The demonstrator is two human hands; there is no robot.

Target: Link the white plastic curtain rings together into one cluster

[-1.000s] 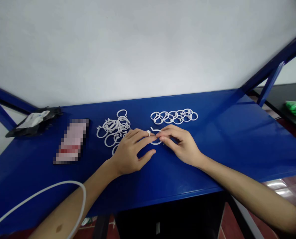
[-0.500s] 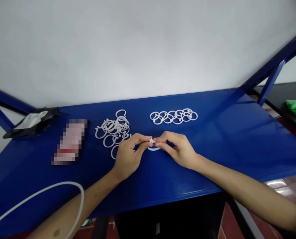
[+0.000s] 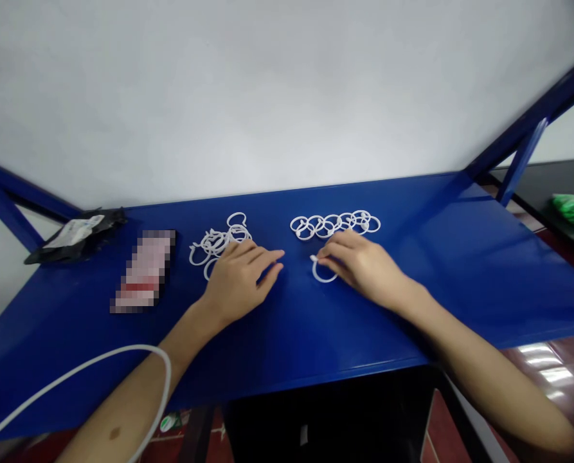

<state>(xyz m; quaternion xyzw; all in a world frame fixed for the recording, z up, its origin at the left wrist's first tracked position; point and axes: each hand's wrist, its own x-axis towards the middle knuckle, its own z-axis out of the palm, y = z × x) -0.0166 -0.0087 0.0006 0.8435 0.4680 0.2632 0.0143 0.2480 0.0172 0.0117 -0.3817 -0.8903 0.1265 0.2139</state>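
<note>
In the head view my right hand (image 3: 361, 263) pinches a white plastic ring (image 3: 324, 281) by its clasp end, just above the blue tabletop. My left hand (image 3: 241, 276) holds nothing; its thumb and fingers are apart. It hovers beside a loose pile of open white rings (image 3: 215, 242) and hides part of that pile. Behind my right hand, closed white rings (image 3: 318, 225) lie overlapping in two neat rows, the nearer one partly covered by my fingers.
A blurred-out flat pinkish object (image 3: 144, 270) lies left on the blue table (image 3: 287, 347). A black plastic package (image 3: 74, 235) sits at the far left corner. A white cable (image 3: 74, 373) loops over my left forearm. Blue frame bars (image 3: 522, 161) rise at both ends.
My hands have parted. The left let go of the ring and moved left towards the pile; the right carried the ring right, towards the neat rows.
</note>
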